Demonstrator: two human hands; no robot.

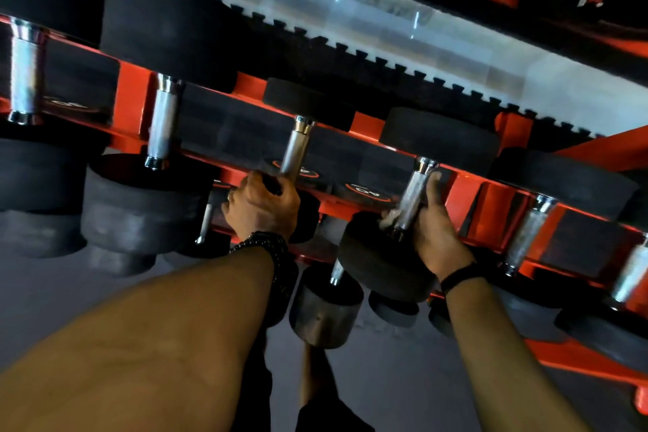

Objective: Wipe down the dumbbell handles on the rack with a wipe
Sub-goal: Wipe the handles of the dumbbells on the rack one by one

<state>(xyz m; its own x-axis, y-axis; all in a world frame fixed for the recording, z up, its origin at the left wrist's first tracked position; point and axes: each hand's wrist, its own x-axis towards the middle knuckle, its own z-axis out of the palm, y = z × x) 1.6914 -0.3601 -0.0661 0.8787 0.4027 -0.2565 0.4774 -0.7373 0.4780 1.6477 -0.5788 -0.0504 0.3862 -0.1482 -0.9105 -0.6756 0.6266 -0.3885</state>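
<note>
An orange rack (466, 200) runs diagonally from the left edge of the frame down to the lower right, loaded with black dumbbells whose chrome handles point toward the camera. The left hand (261, 205), at centre frame, is closed around the near end of one dumbbell handle (294, 151), fingers curled over the bar where it meets the black weight head; dark beaded bracelets (270, 245) sit on that wrist. The right hand (433, 224), right of centre, grips the next handle (415, 196) to the right, thumb lying up along the bar. A pale wipe (388, 219) is bunched under this hand's fingers at the lower end of the bar, touching the metal just above the weight head (382, 263). A black band (457, 275) circles the right wrist. Further handles stand untouched at upper left (163, 123) and at lower right (526, 235). A lower tier of smaller dumbbells (326, 309) shows beneath the hands, above a grey floor (403, 379).
</note>
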